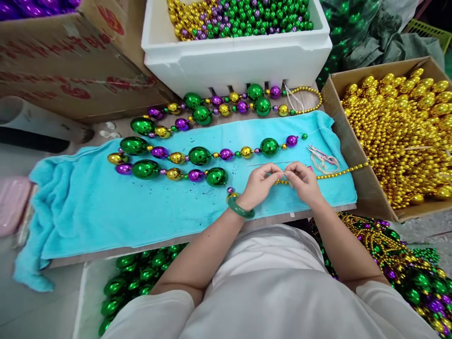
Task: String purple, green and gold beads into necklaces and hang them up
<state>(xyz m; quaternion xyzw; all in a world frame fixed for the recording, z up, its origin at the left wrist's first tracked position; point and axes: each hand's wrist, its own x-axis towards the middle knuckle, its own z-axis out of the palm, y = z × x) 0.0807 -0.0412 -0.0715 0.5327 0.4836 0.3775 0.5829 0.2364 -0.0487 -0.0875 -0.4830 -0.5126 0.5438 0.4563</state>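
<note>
Both hands meet near the counter's front edge, left hand and right hand fingers pinching the gold bead strand, which trails rightward.

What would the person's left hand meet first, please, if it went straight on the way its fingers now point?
The left hand points right, and its fingertips almost touch the right hand, with the small gold bead strand pinched between them; it would probably meet that hand first.
</note>
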